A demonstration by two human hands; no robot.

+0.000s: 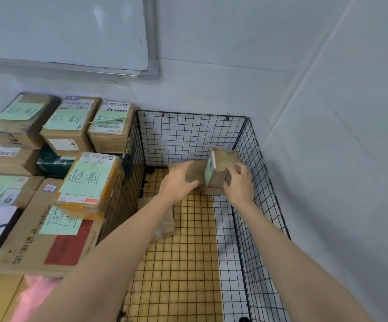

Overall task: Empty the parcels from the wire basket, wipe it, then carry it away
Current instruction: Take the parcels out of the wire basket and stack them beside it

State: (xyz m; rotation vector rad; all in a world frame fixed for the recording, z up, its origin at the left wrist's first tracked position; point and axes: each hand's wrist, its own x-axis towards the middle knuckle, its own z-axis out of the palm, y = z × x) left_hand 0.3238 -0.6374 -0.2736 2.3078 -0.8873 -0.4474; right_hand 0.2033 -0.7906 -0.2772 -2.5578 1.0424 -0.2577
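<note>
**Wire basket nearly empty, last parcels in hand**

Head view: the wire basket (258,163) stands in the corner against the white wall, and most of its bottom is bare. The work is in its first step, the emptying. At the far end of the basket the left hand (179,181) lies over a flat brown parcel (198,169) with its fingers (186,168) bent around the top. The right hand (239,183) holds a tilted parcel (219,162) just beside it, the fingers (237,169) curled round its side. A third parcel (166,224) lies in the basket, partly hidden under the left forearm.

I judge that the next move is to lift both parcels over the rim and put them on the stacked parcels (72,135) at the left. After that the third one must go out before any wiping can begin.

Several of the stacked parcels carry green notes (86,177) with the handwritten characters 超期. One white label (63,144) shows a "4". A big carton (37,240) has "Royalstar" printed along its side. The tilted parcel also has a pale green label, but its writing is too blurred to read.
</note>
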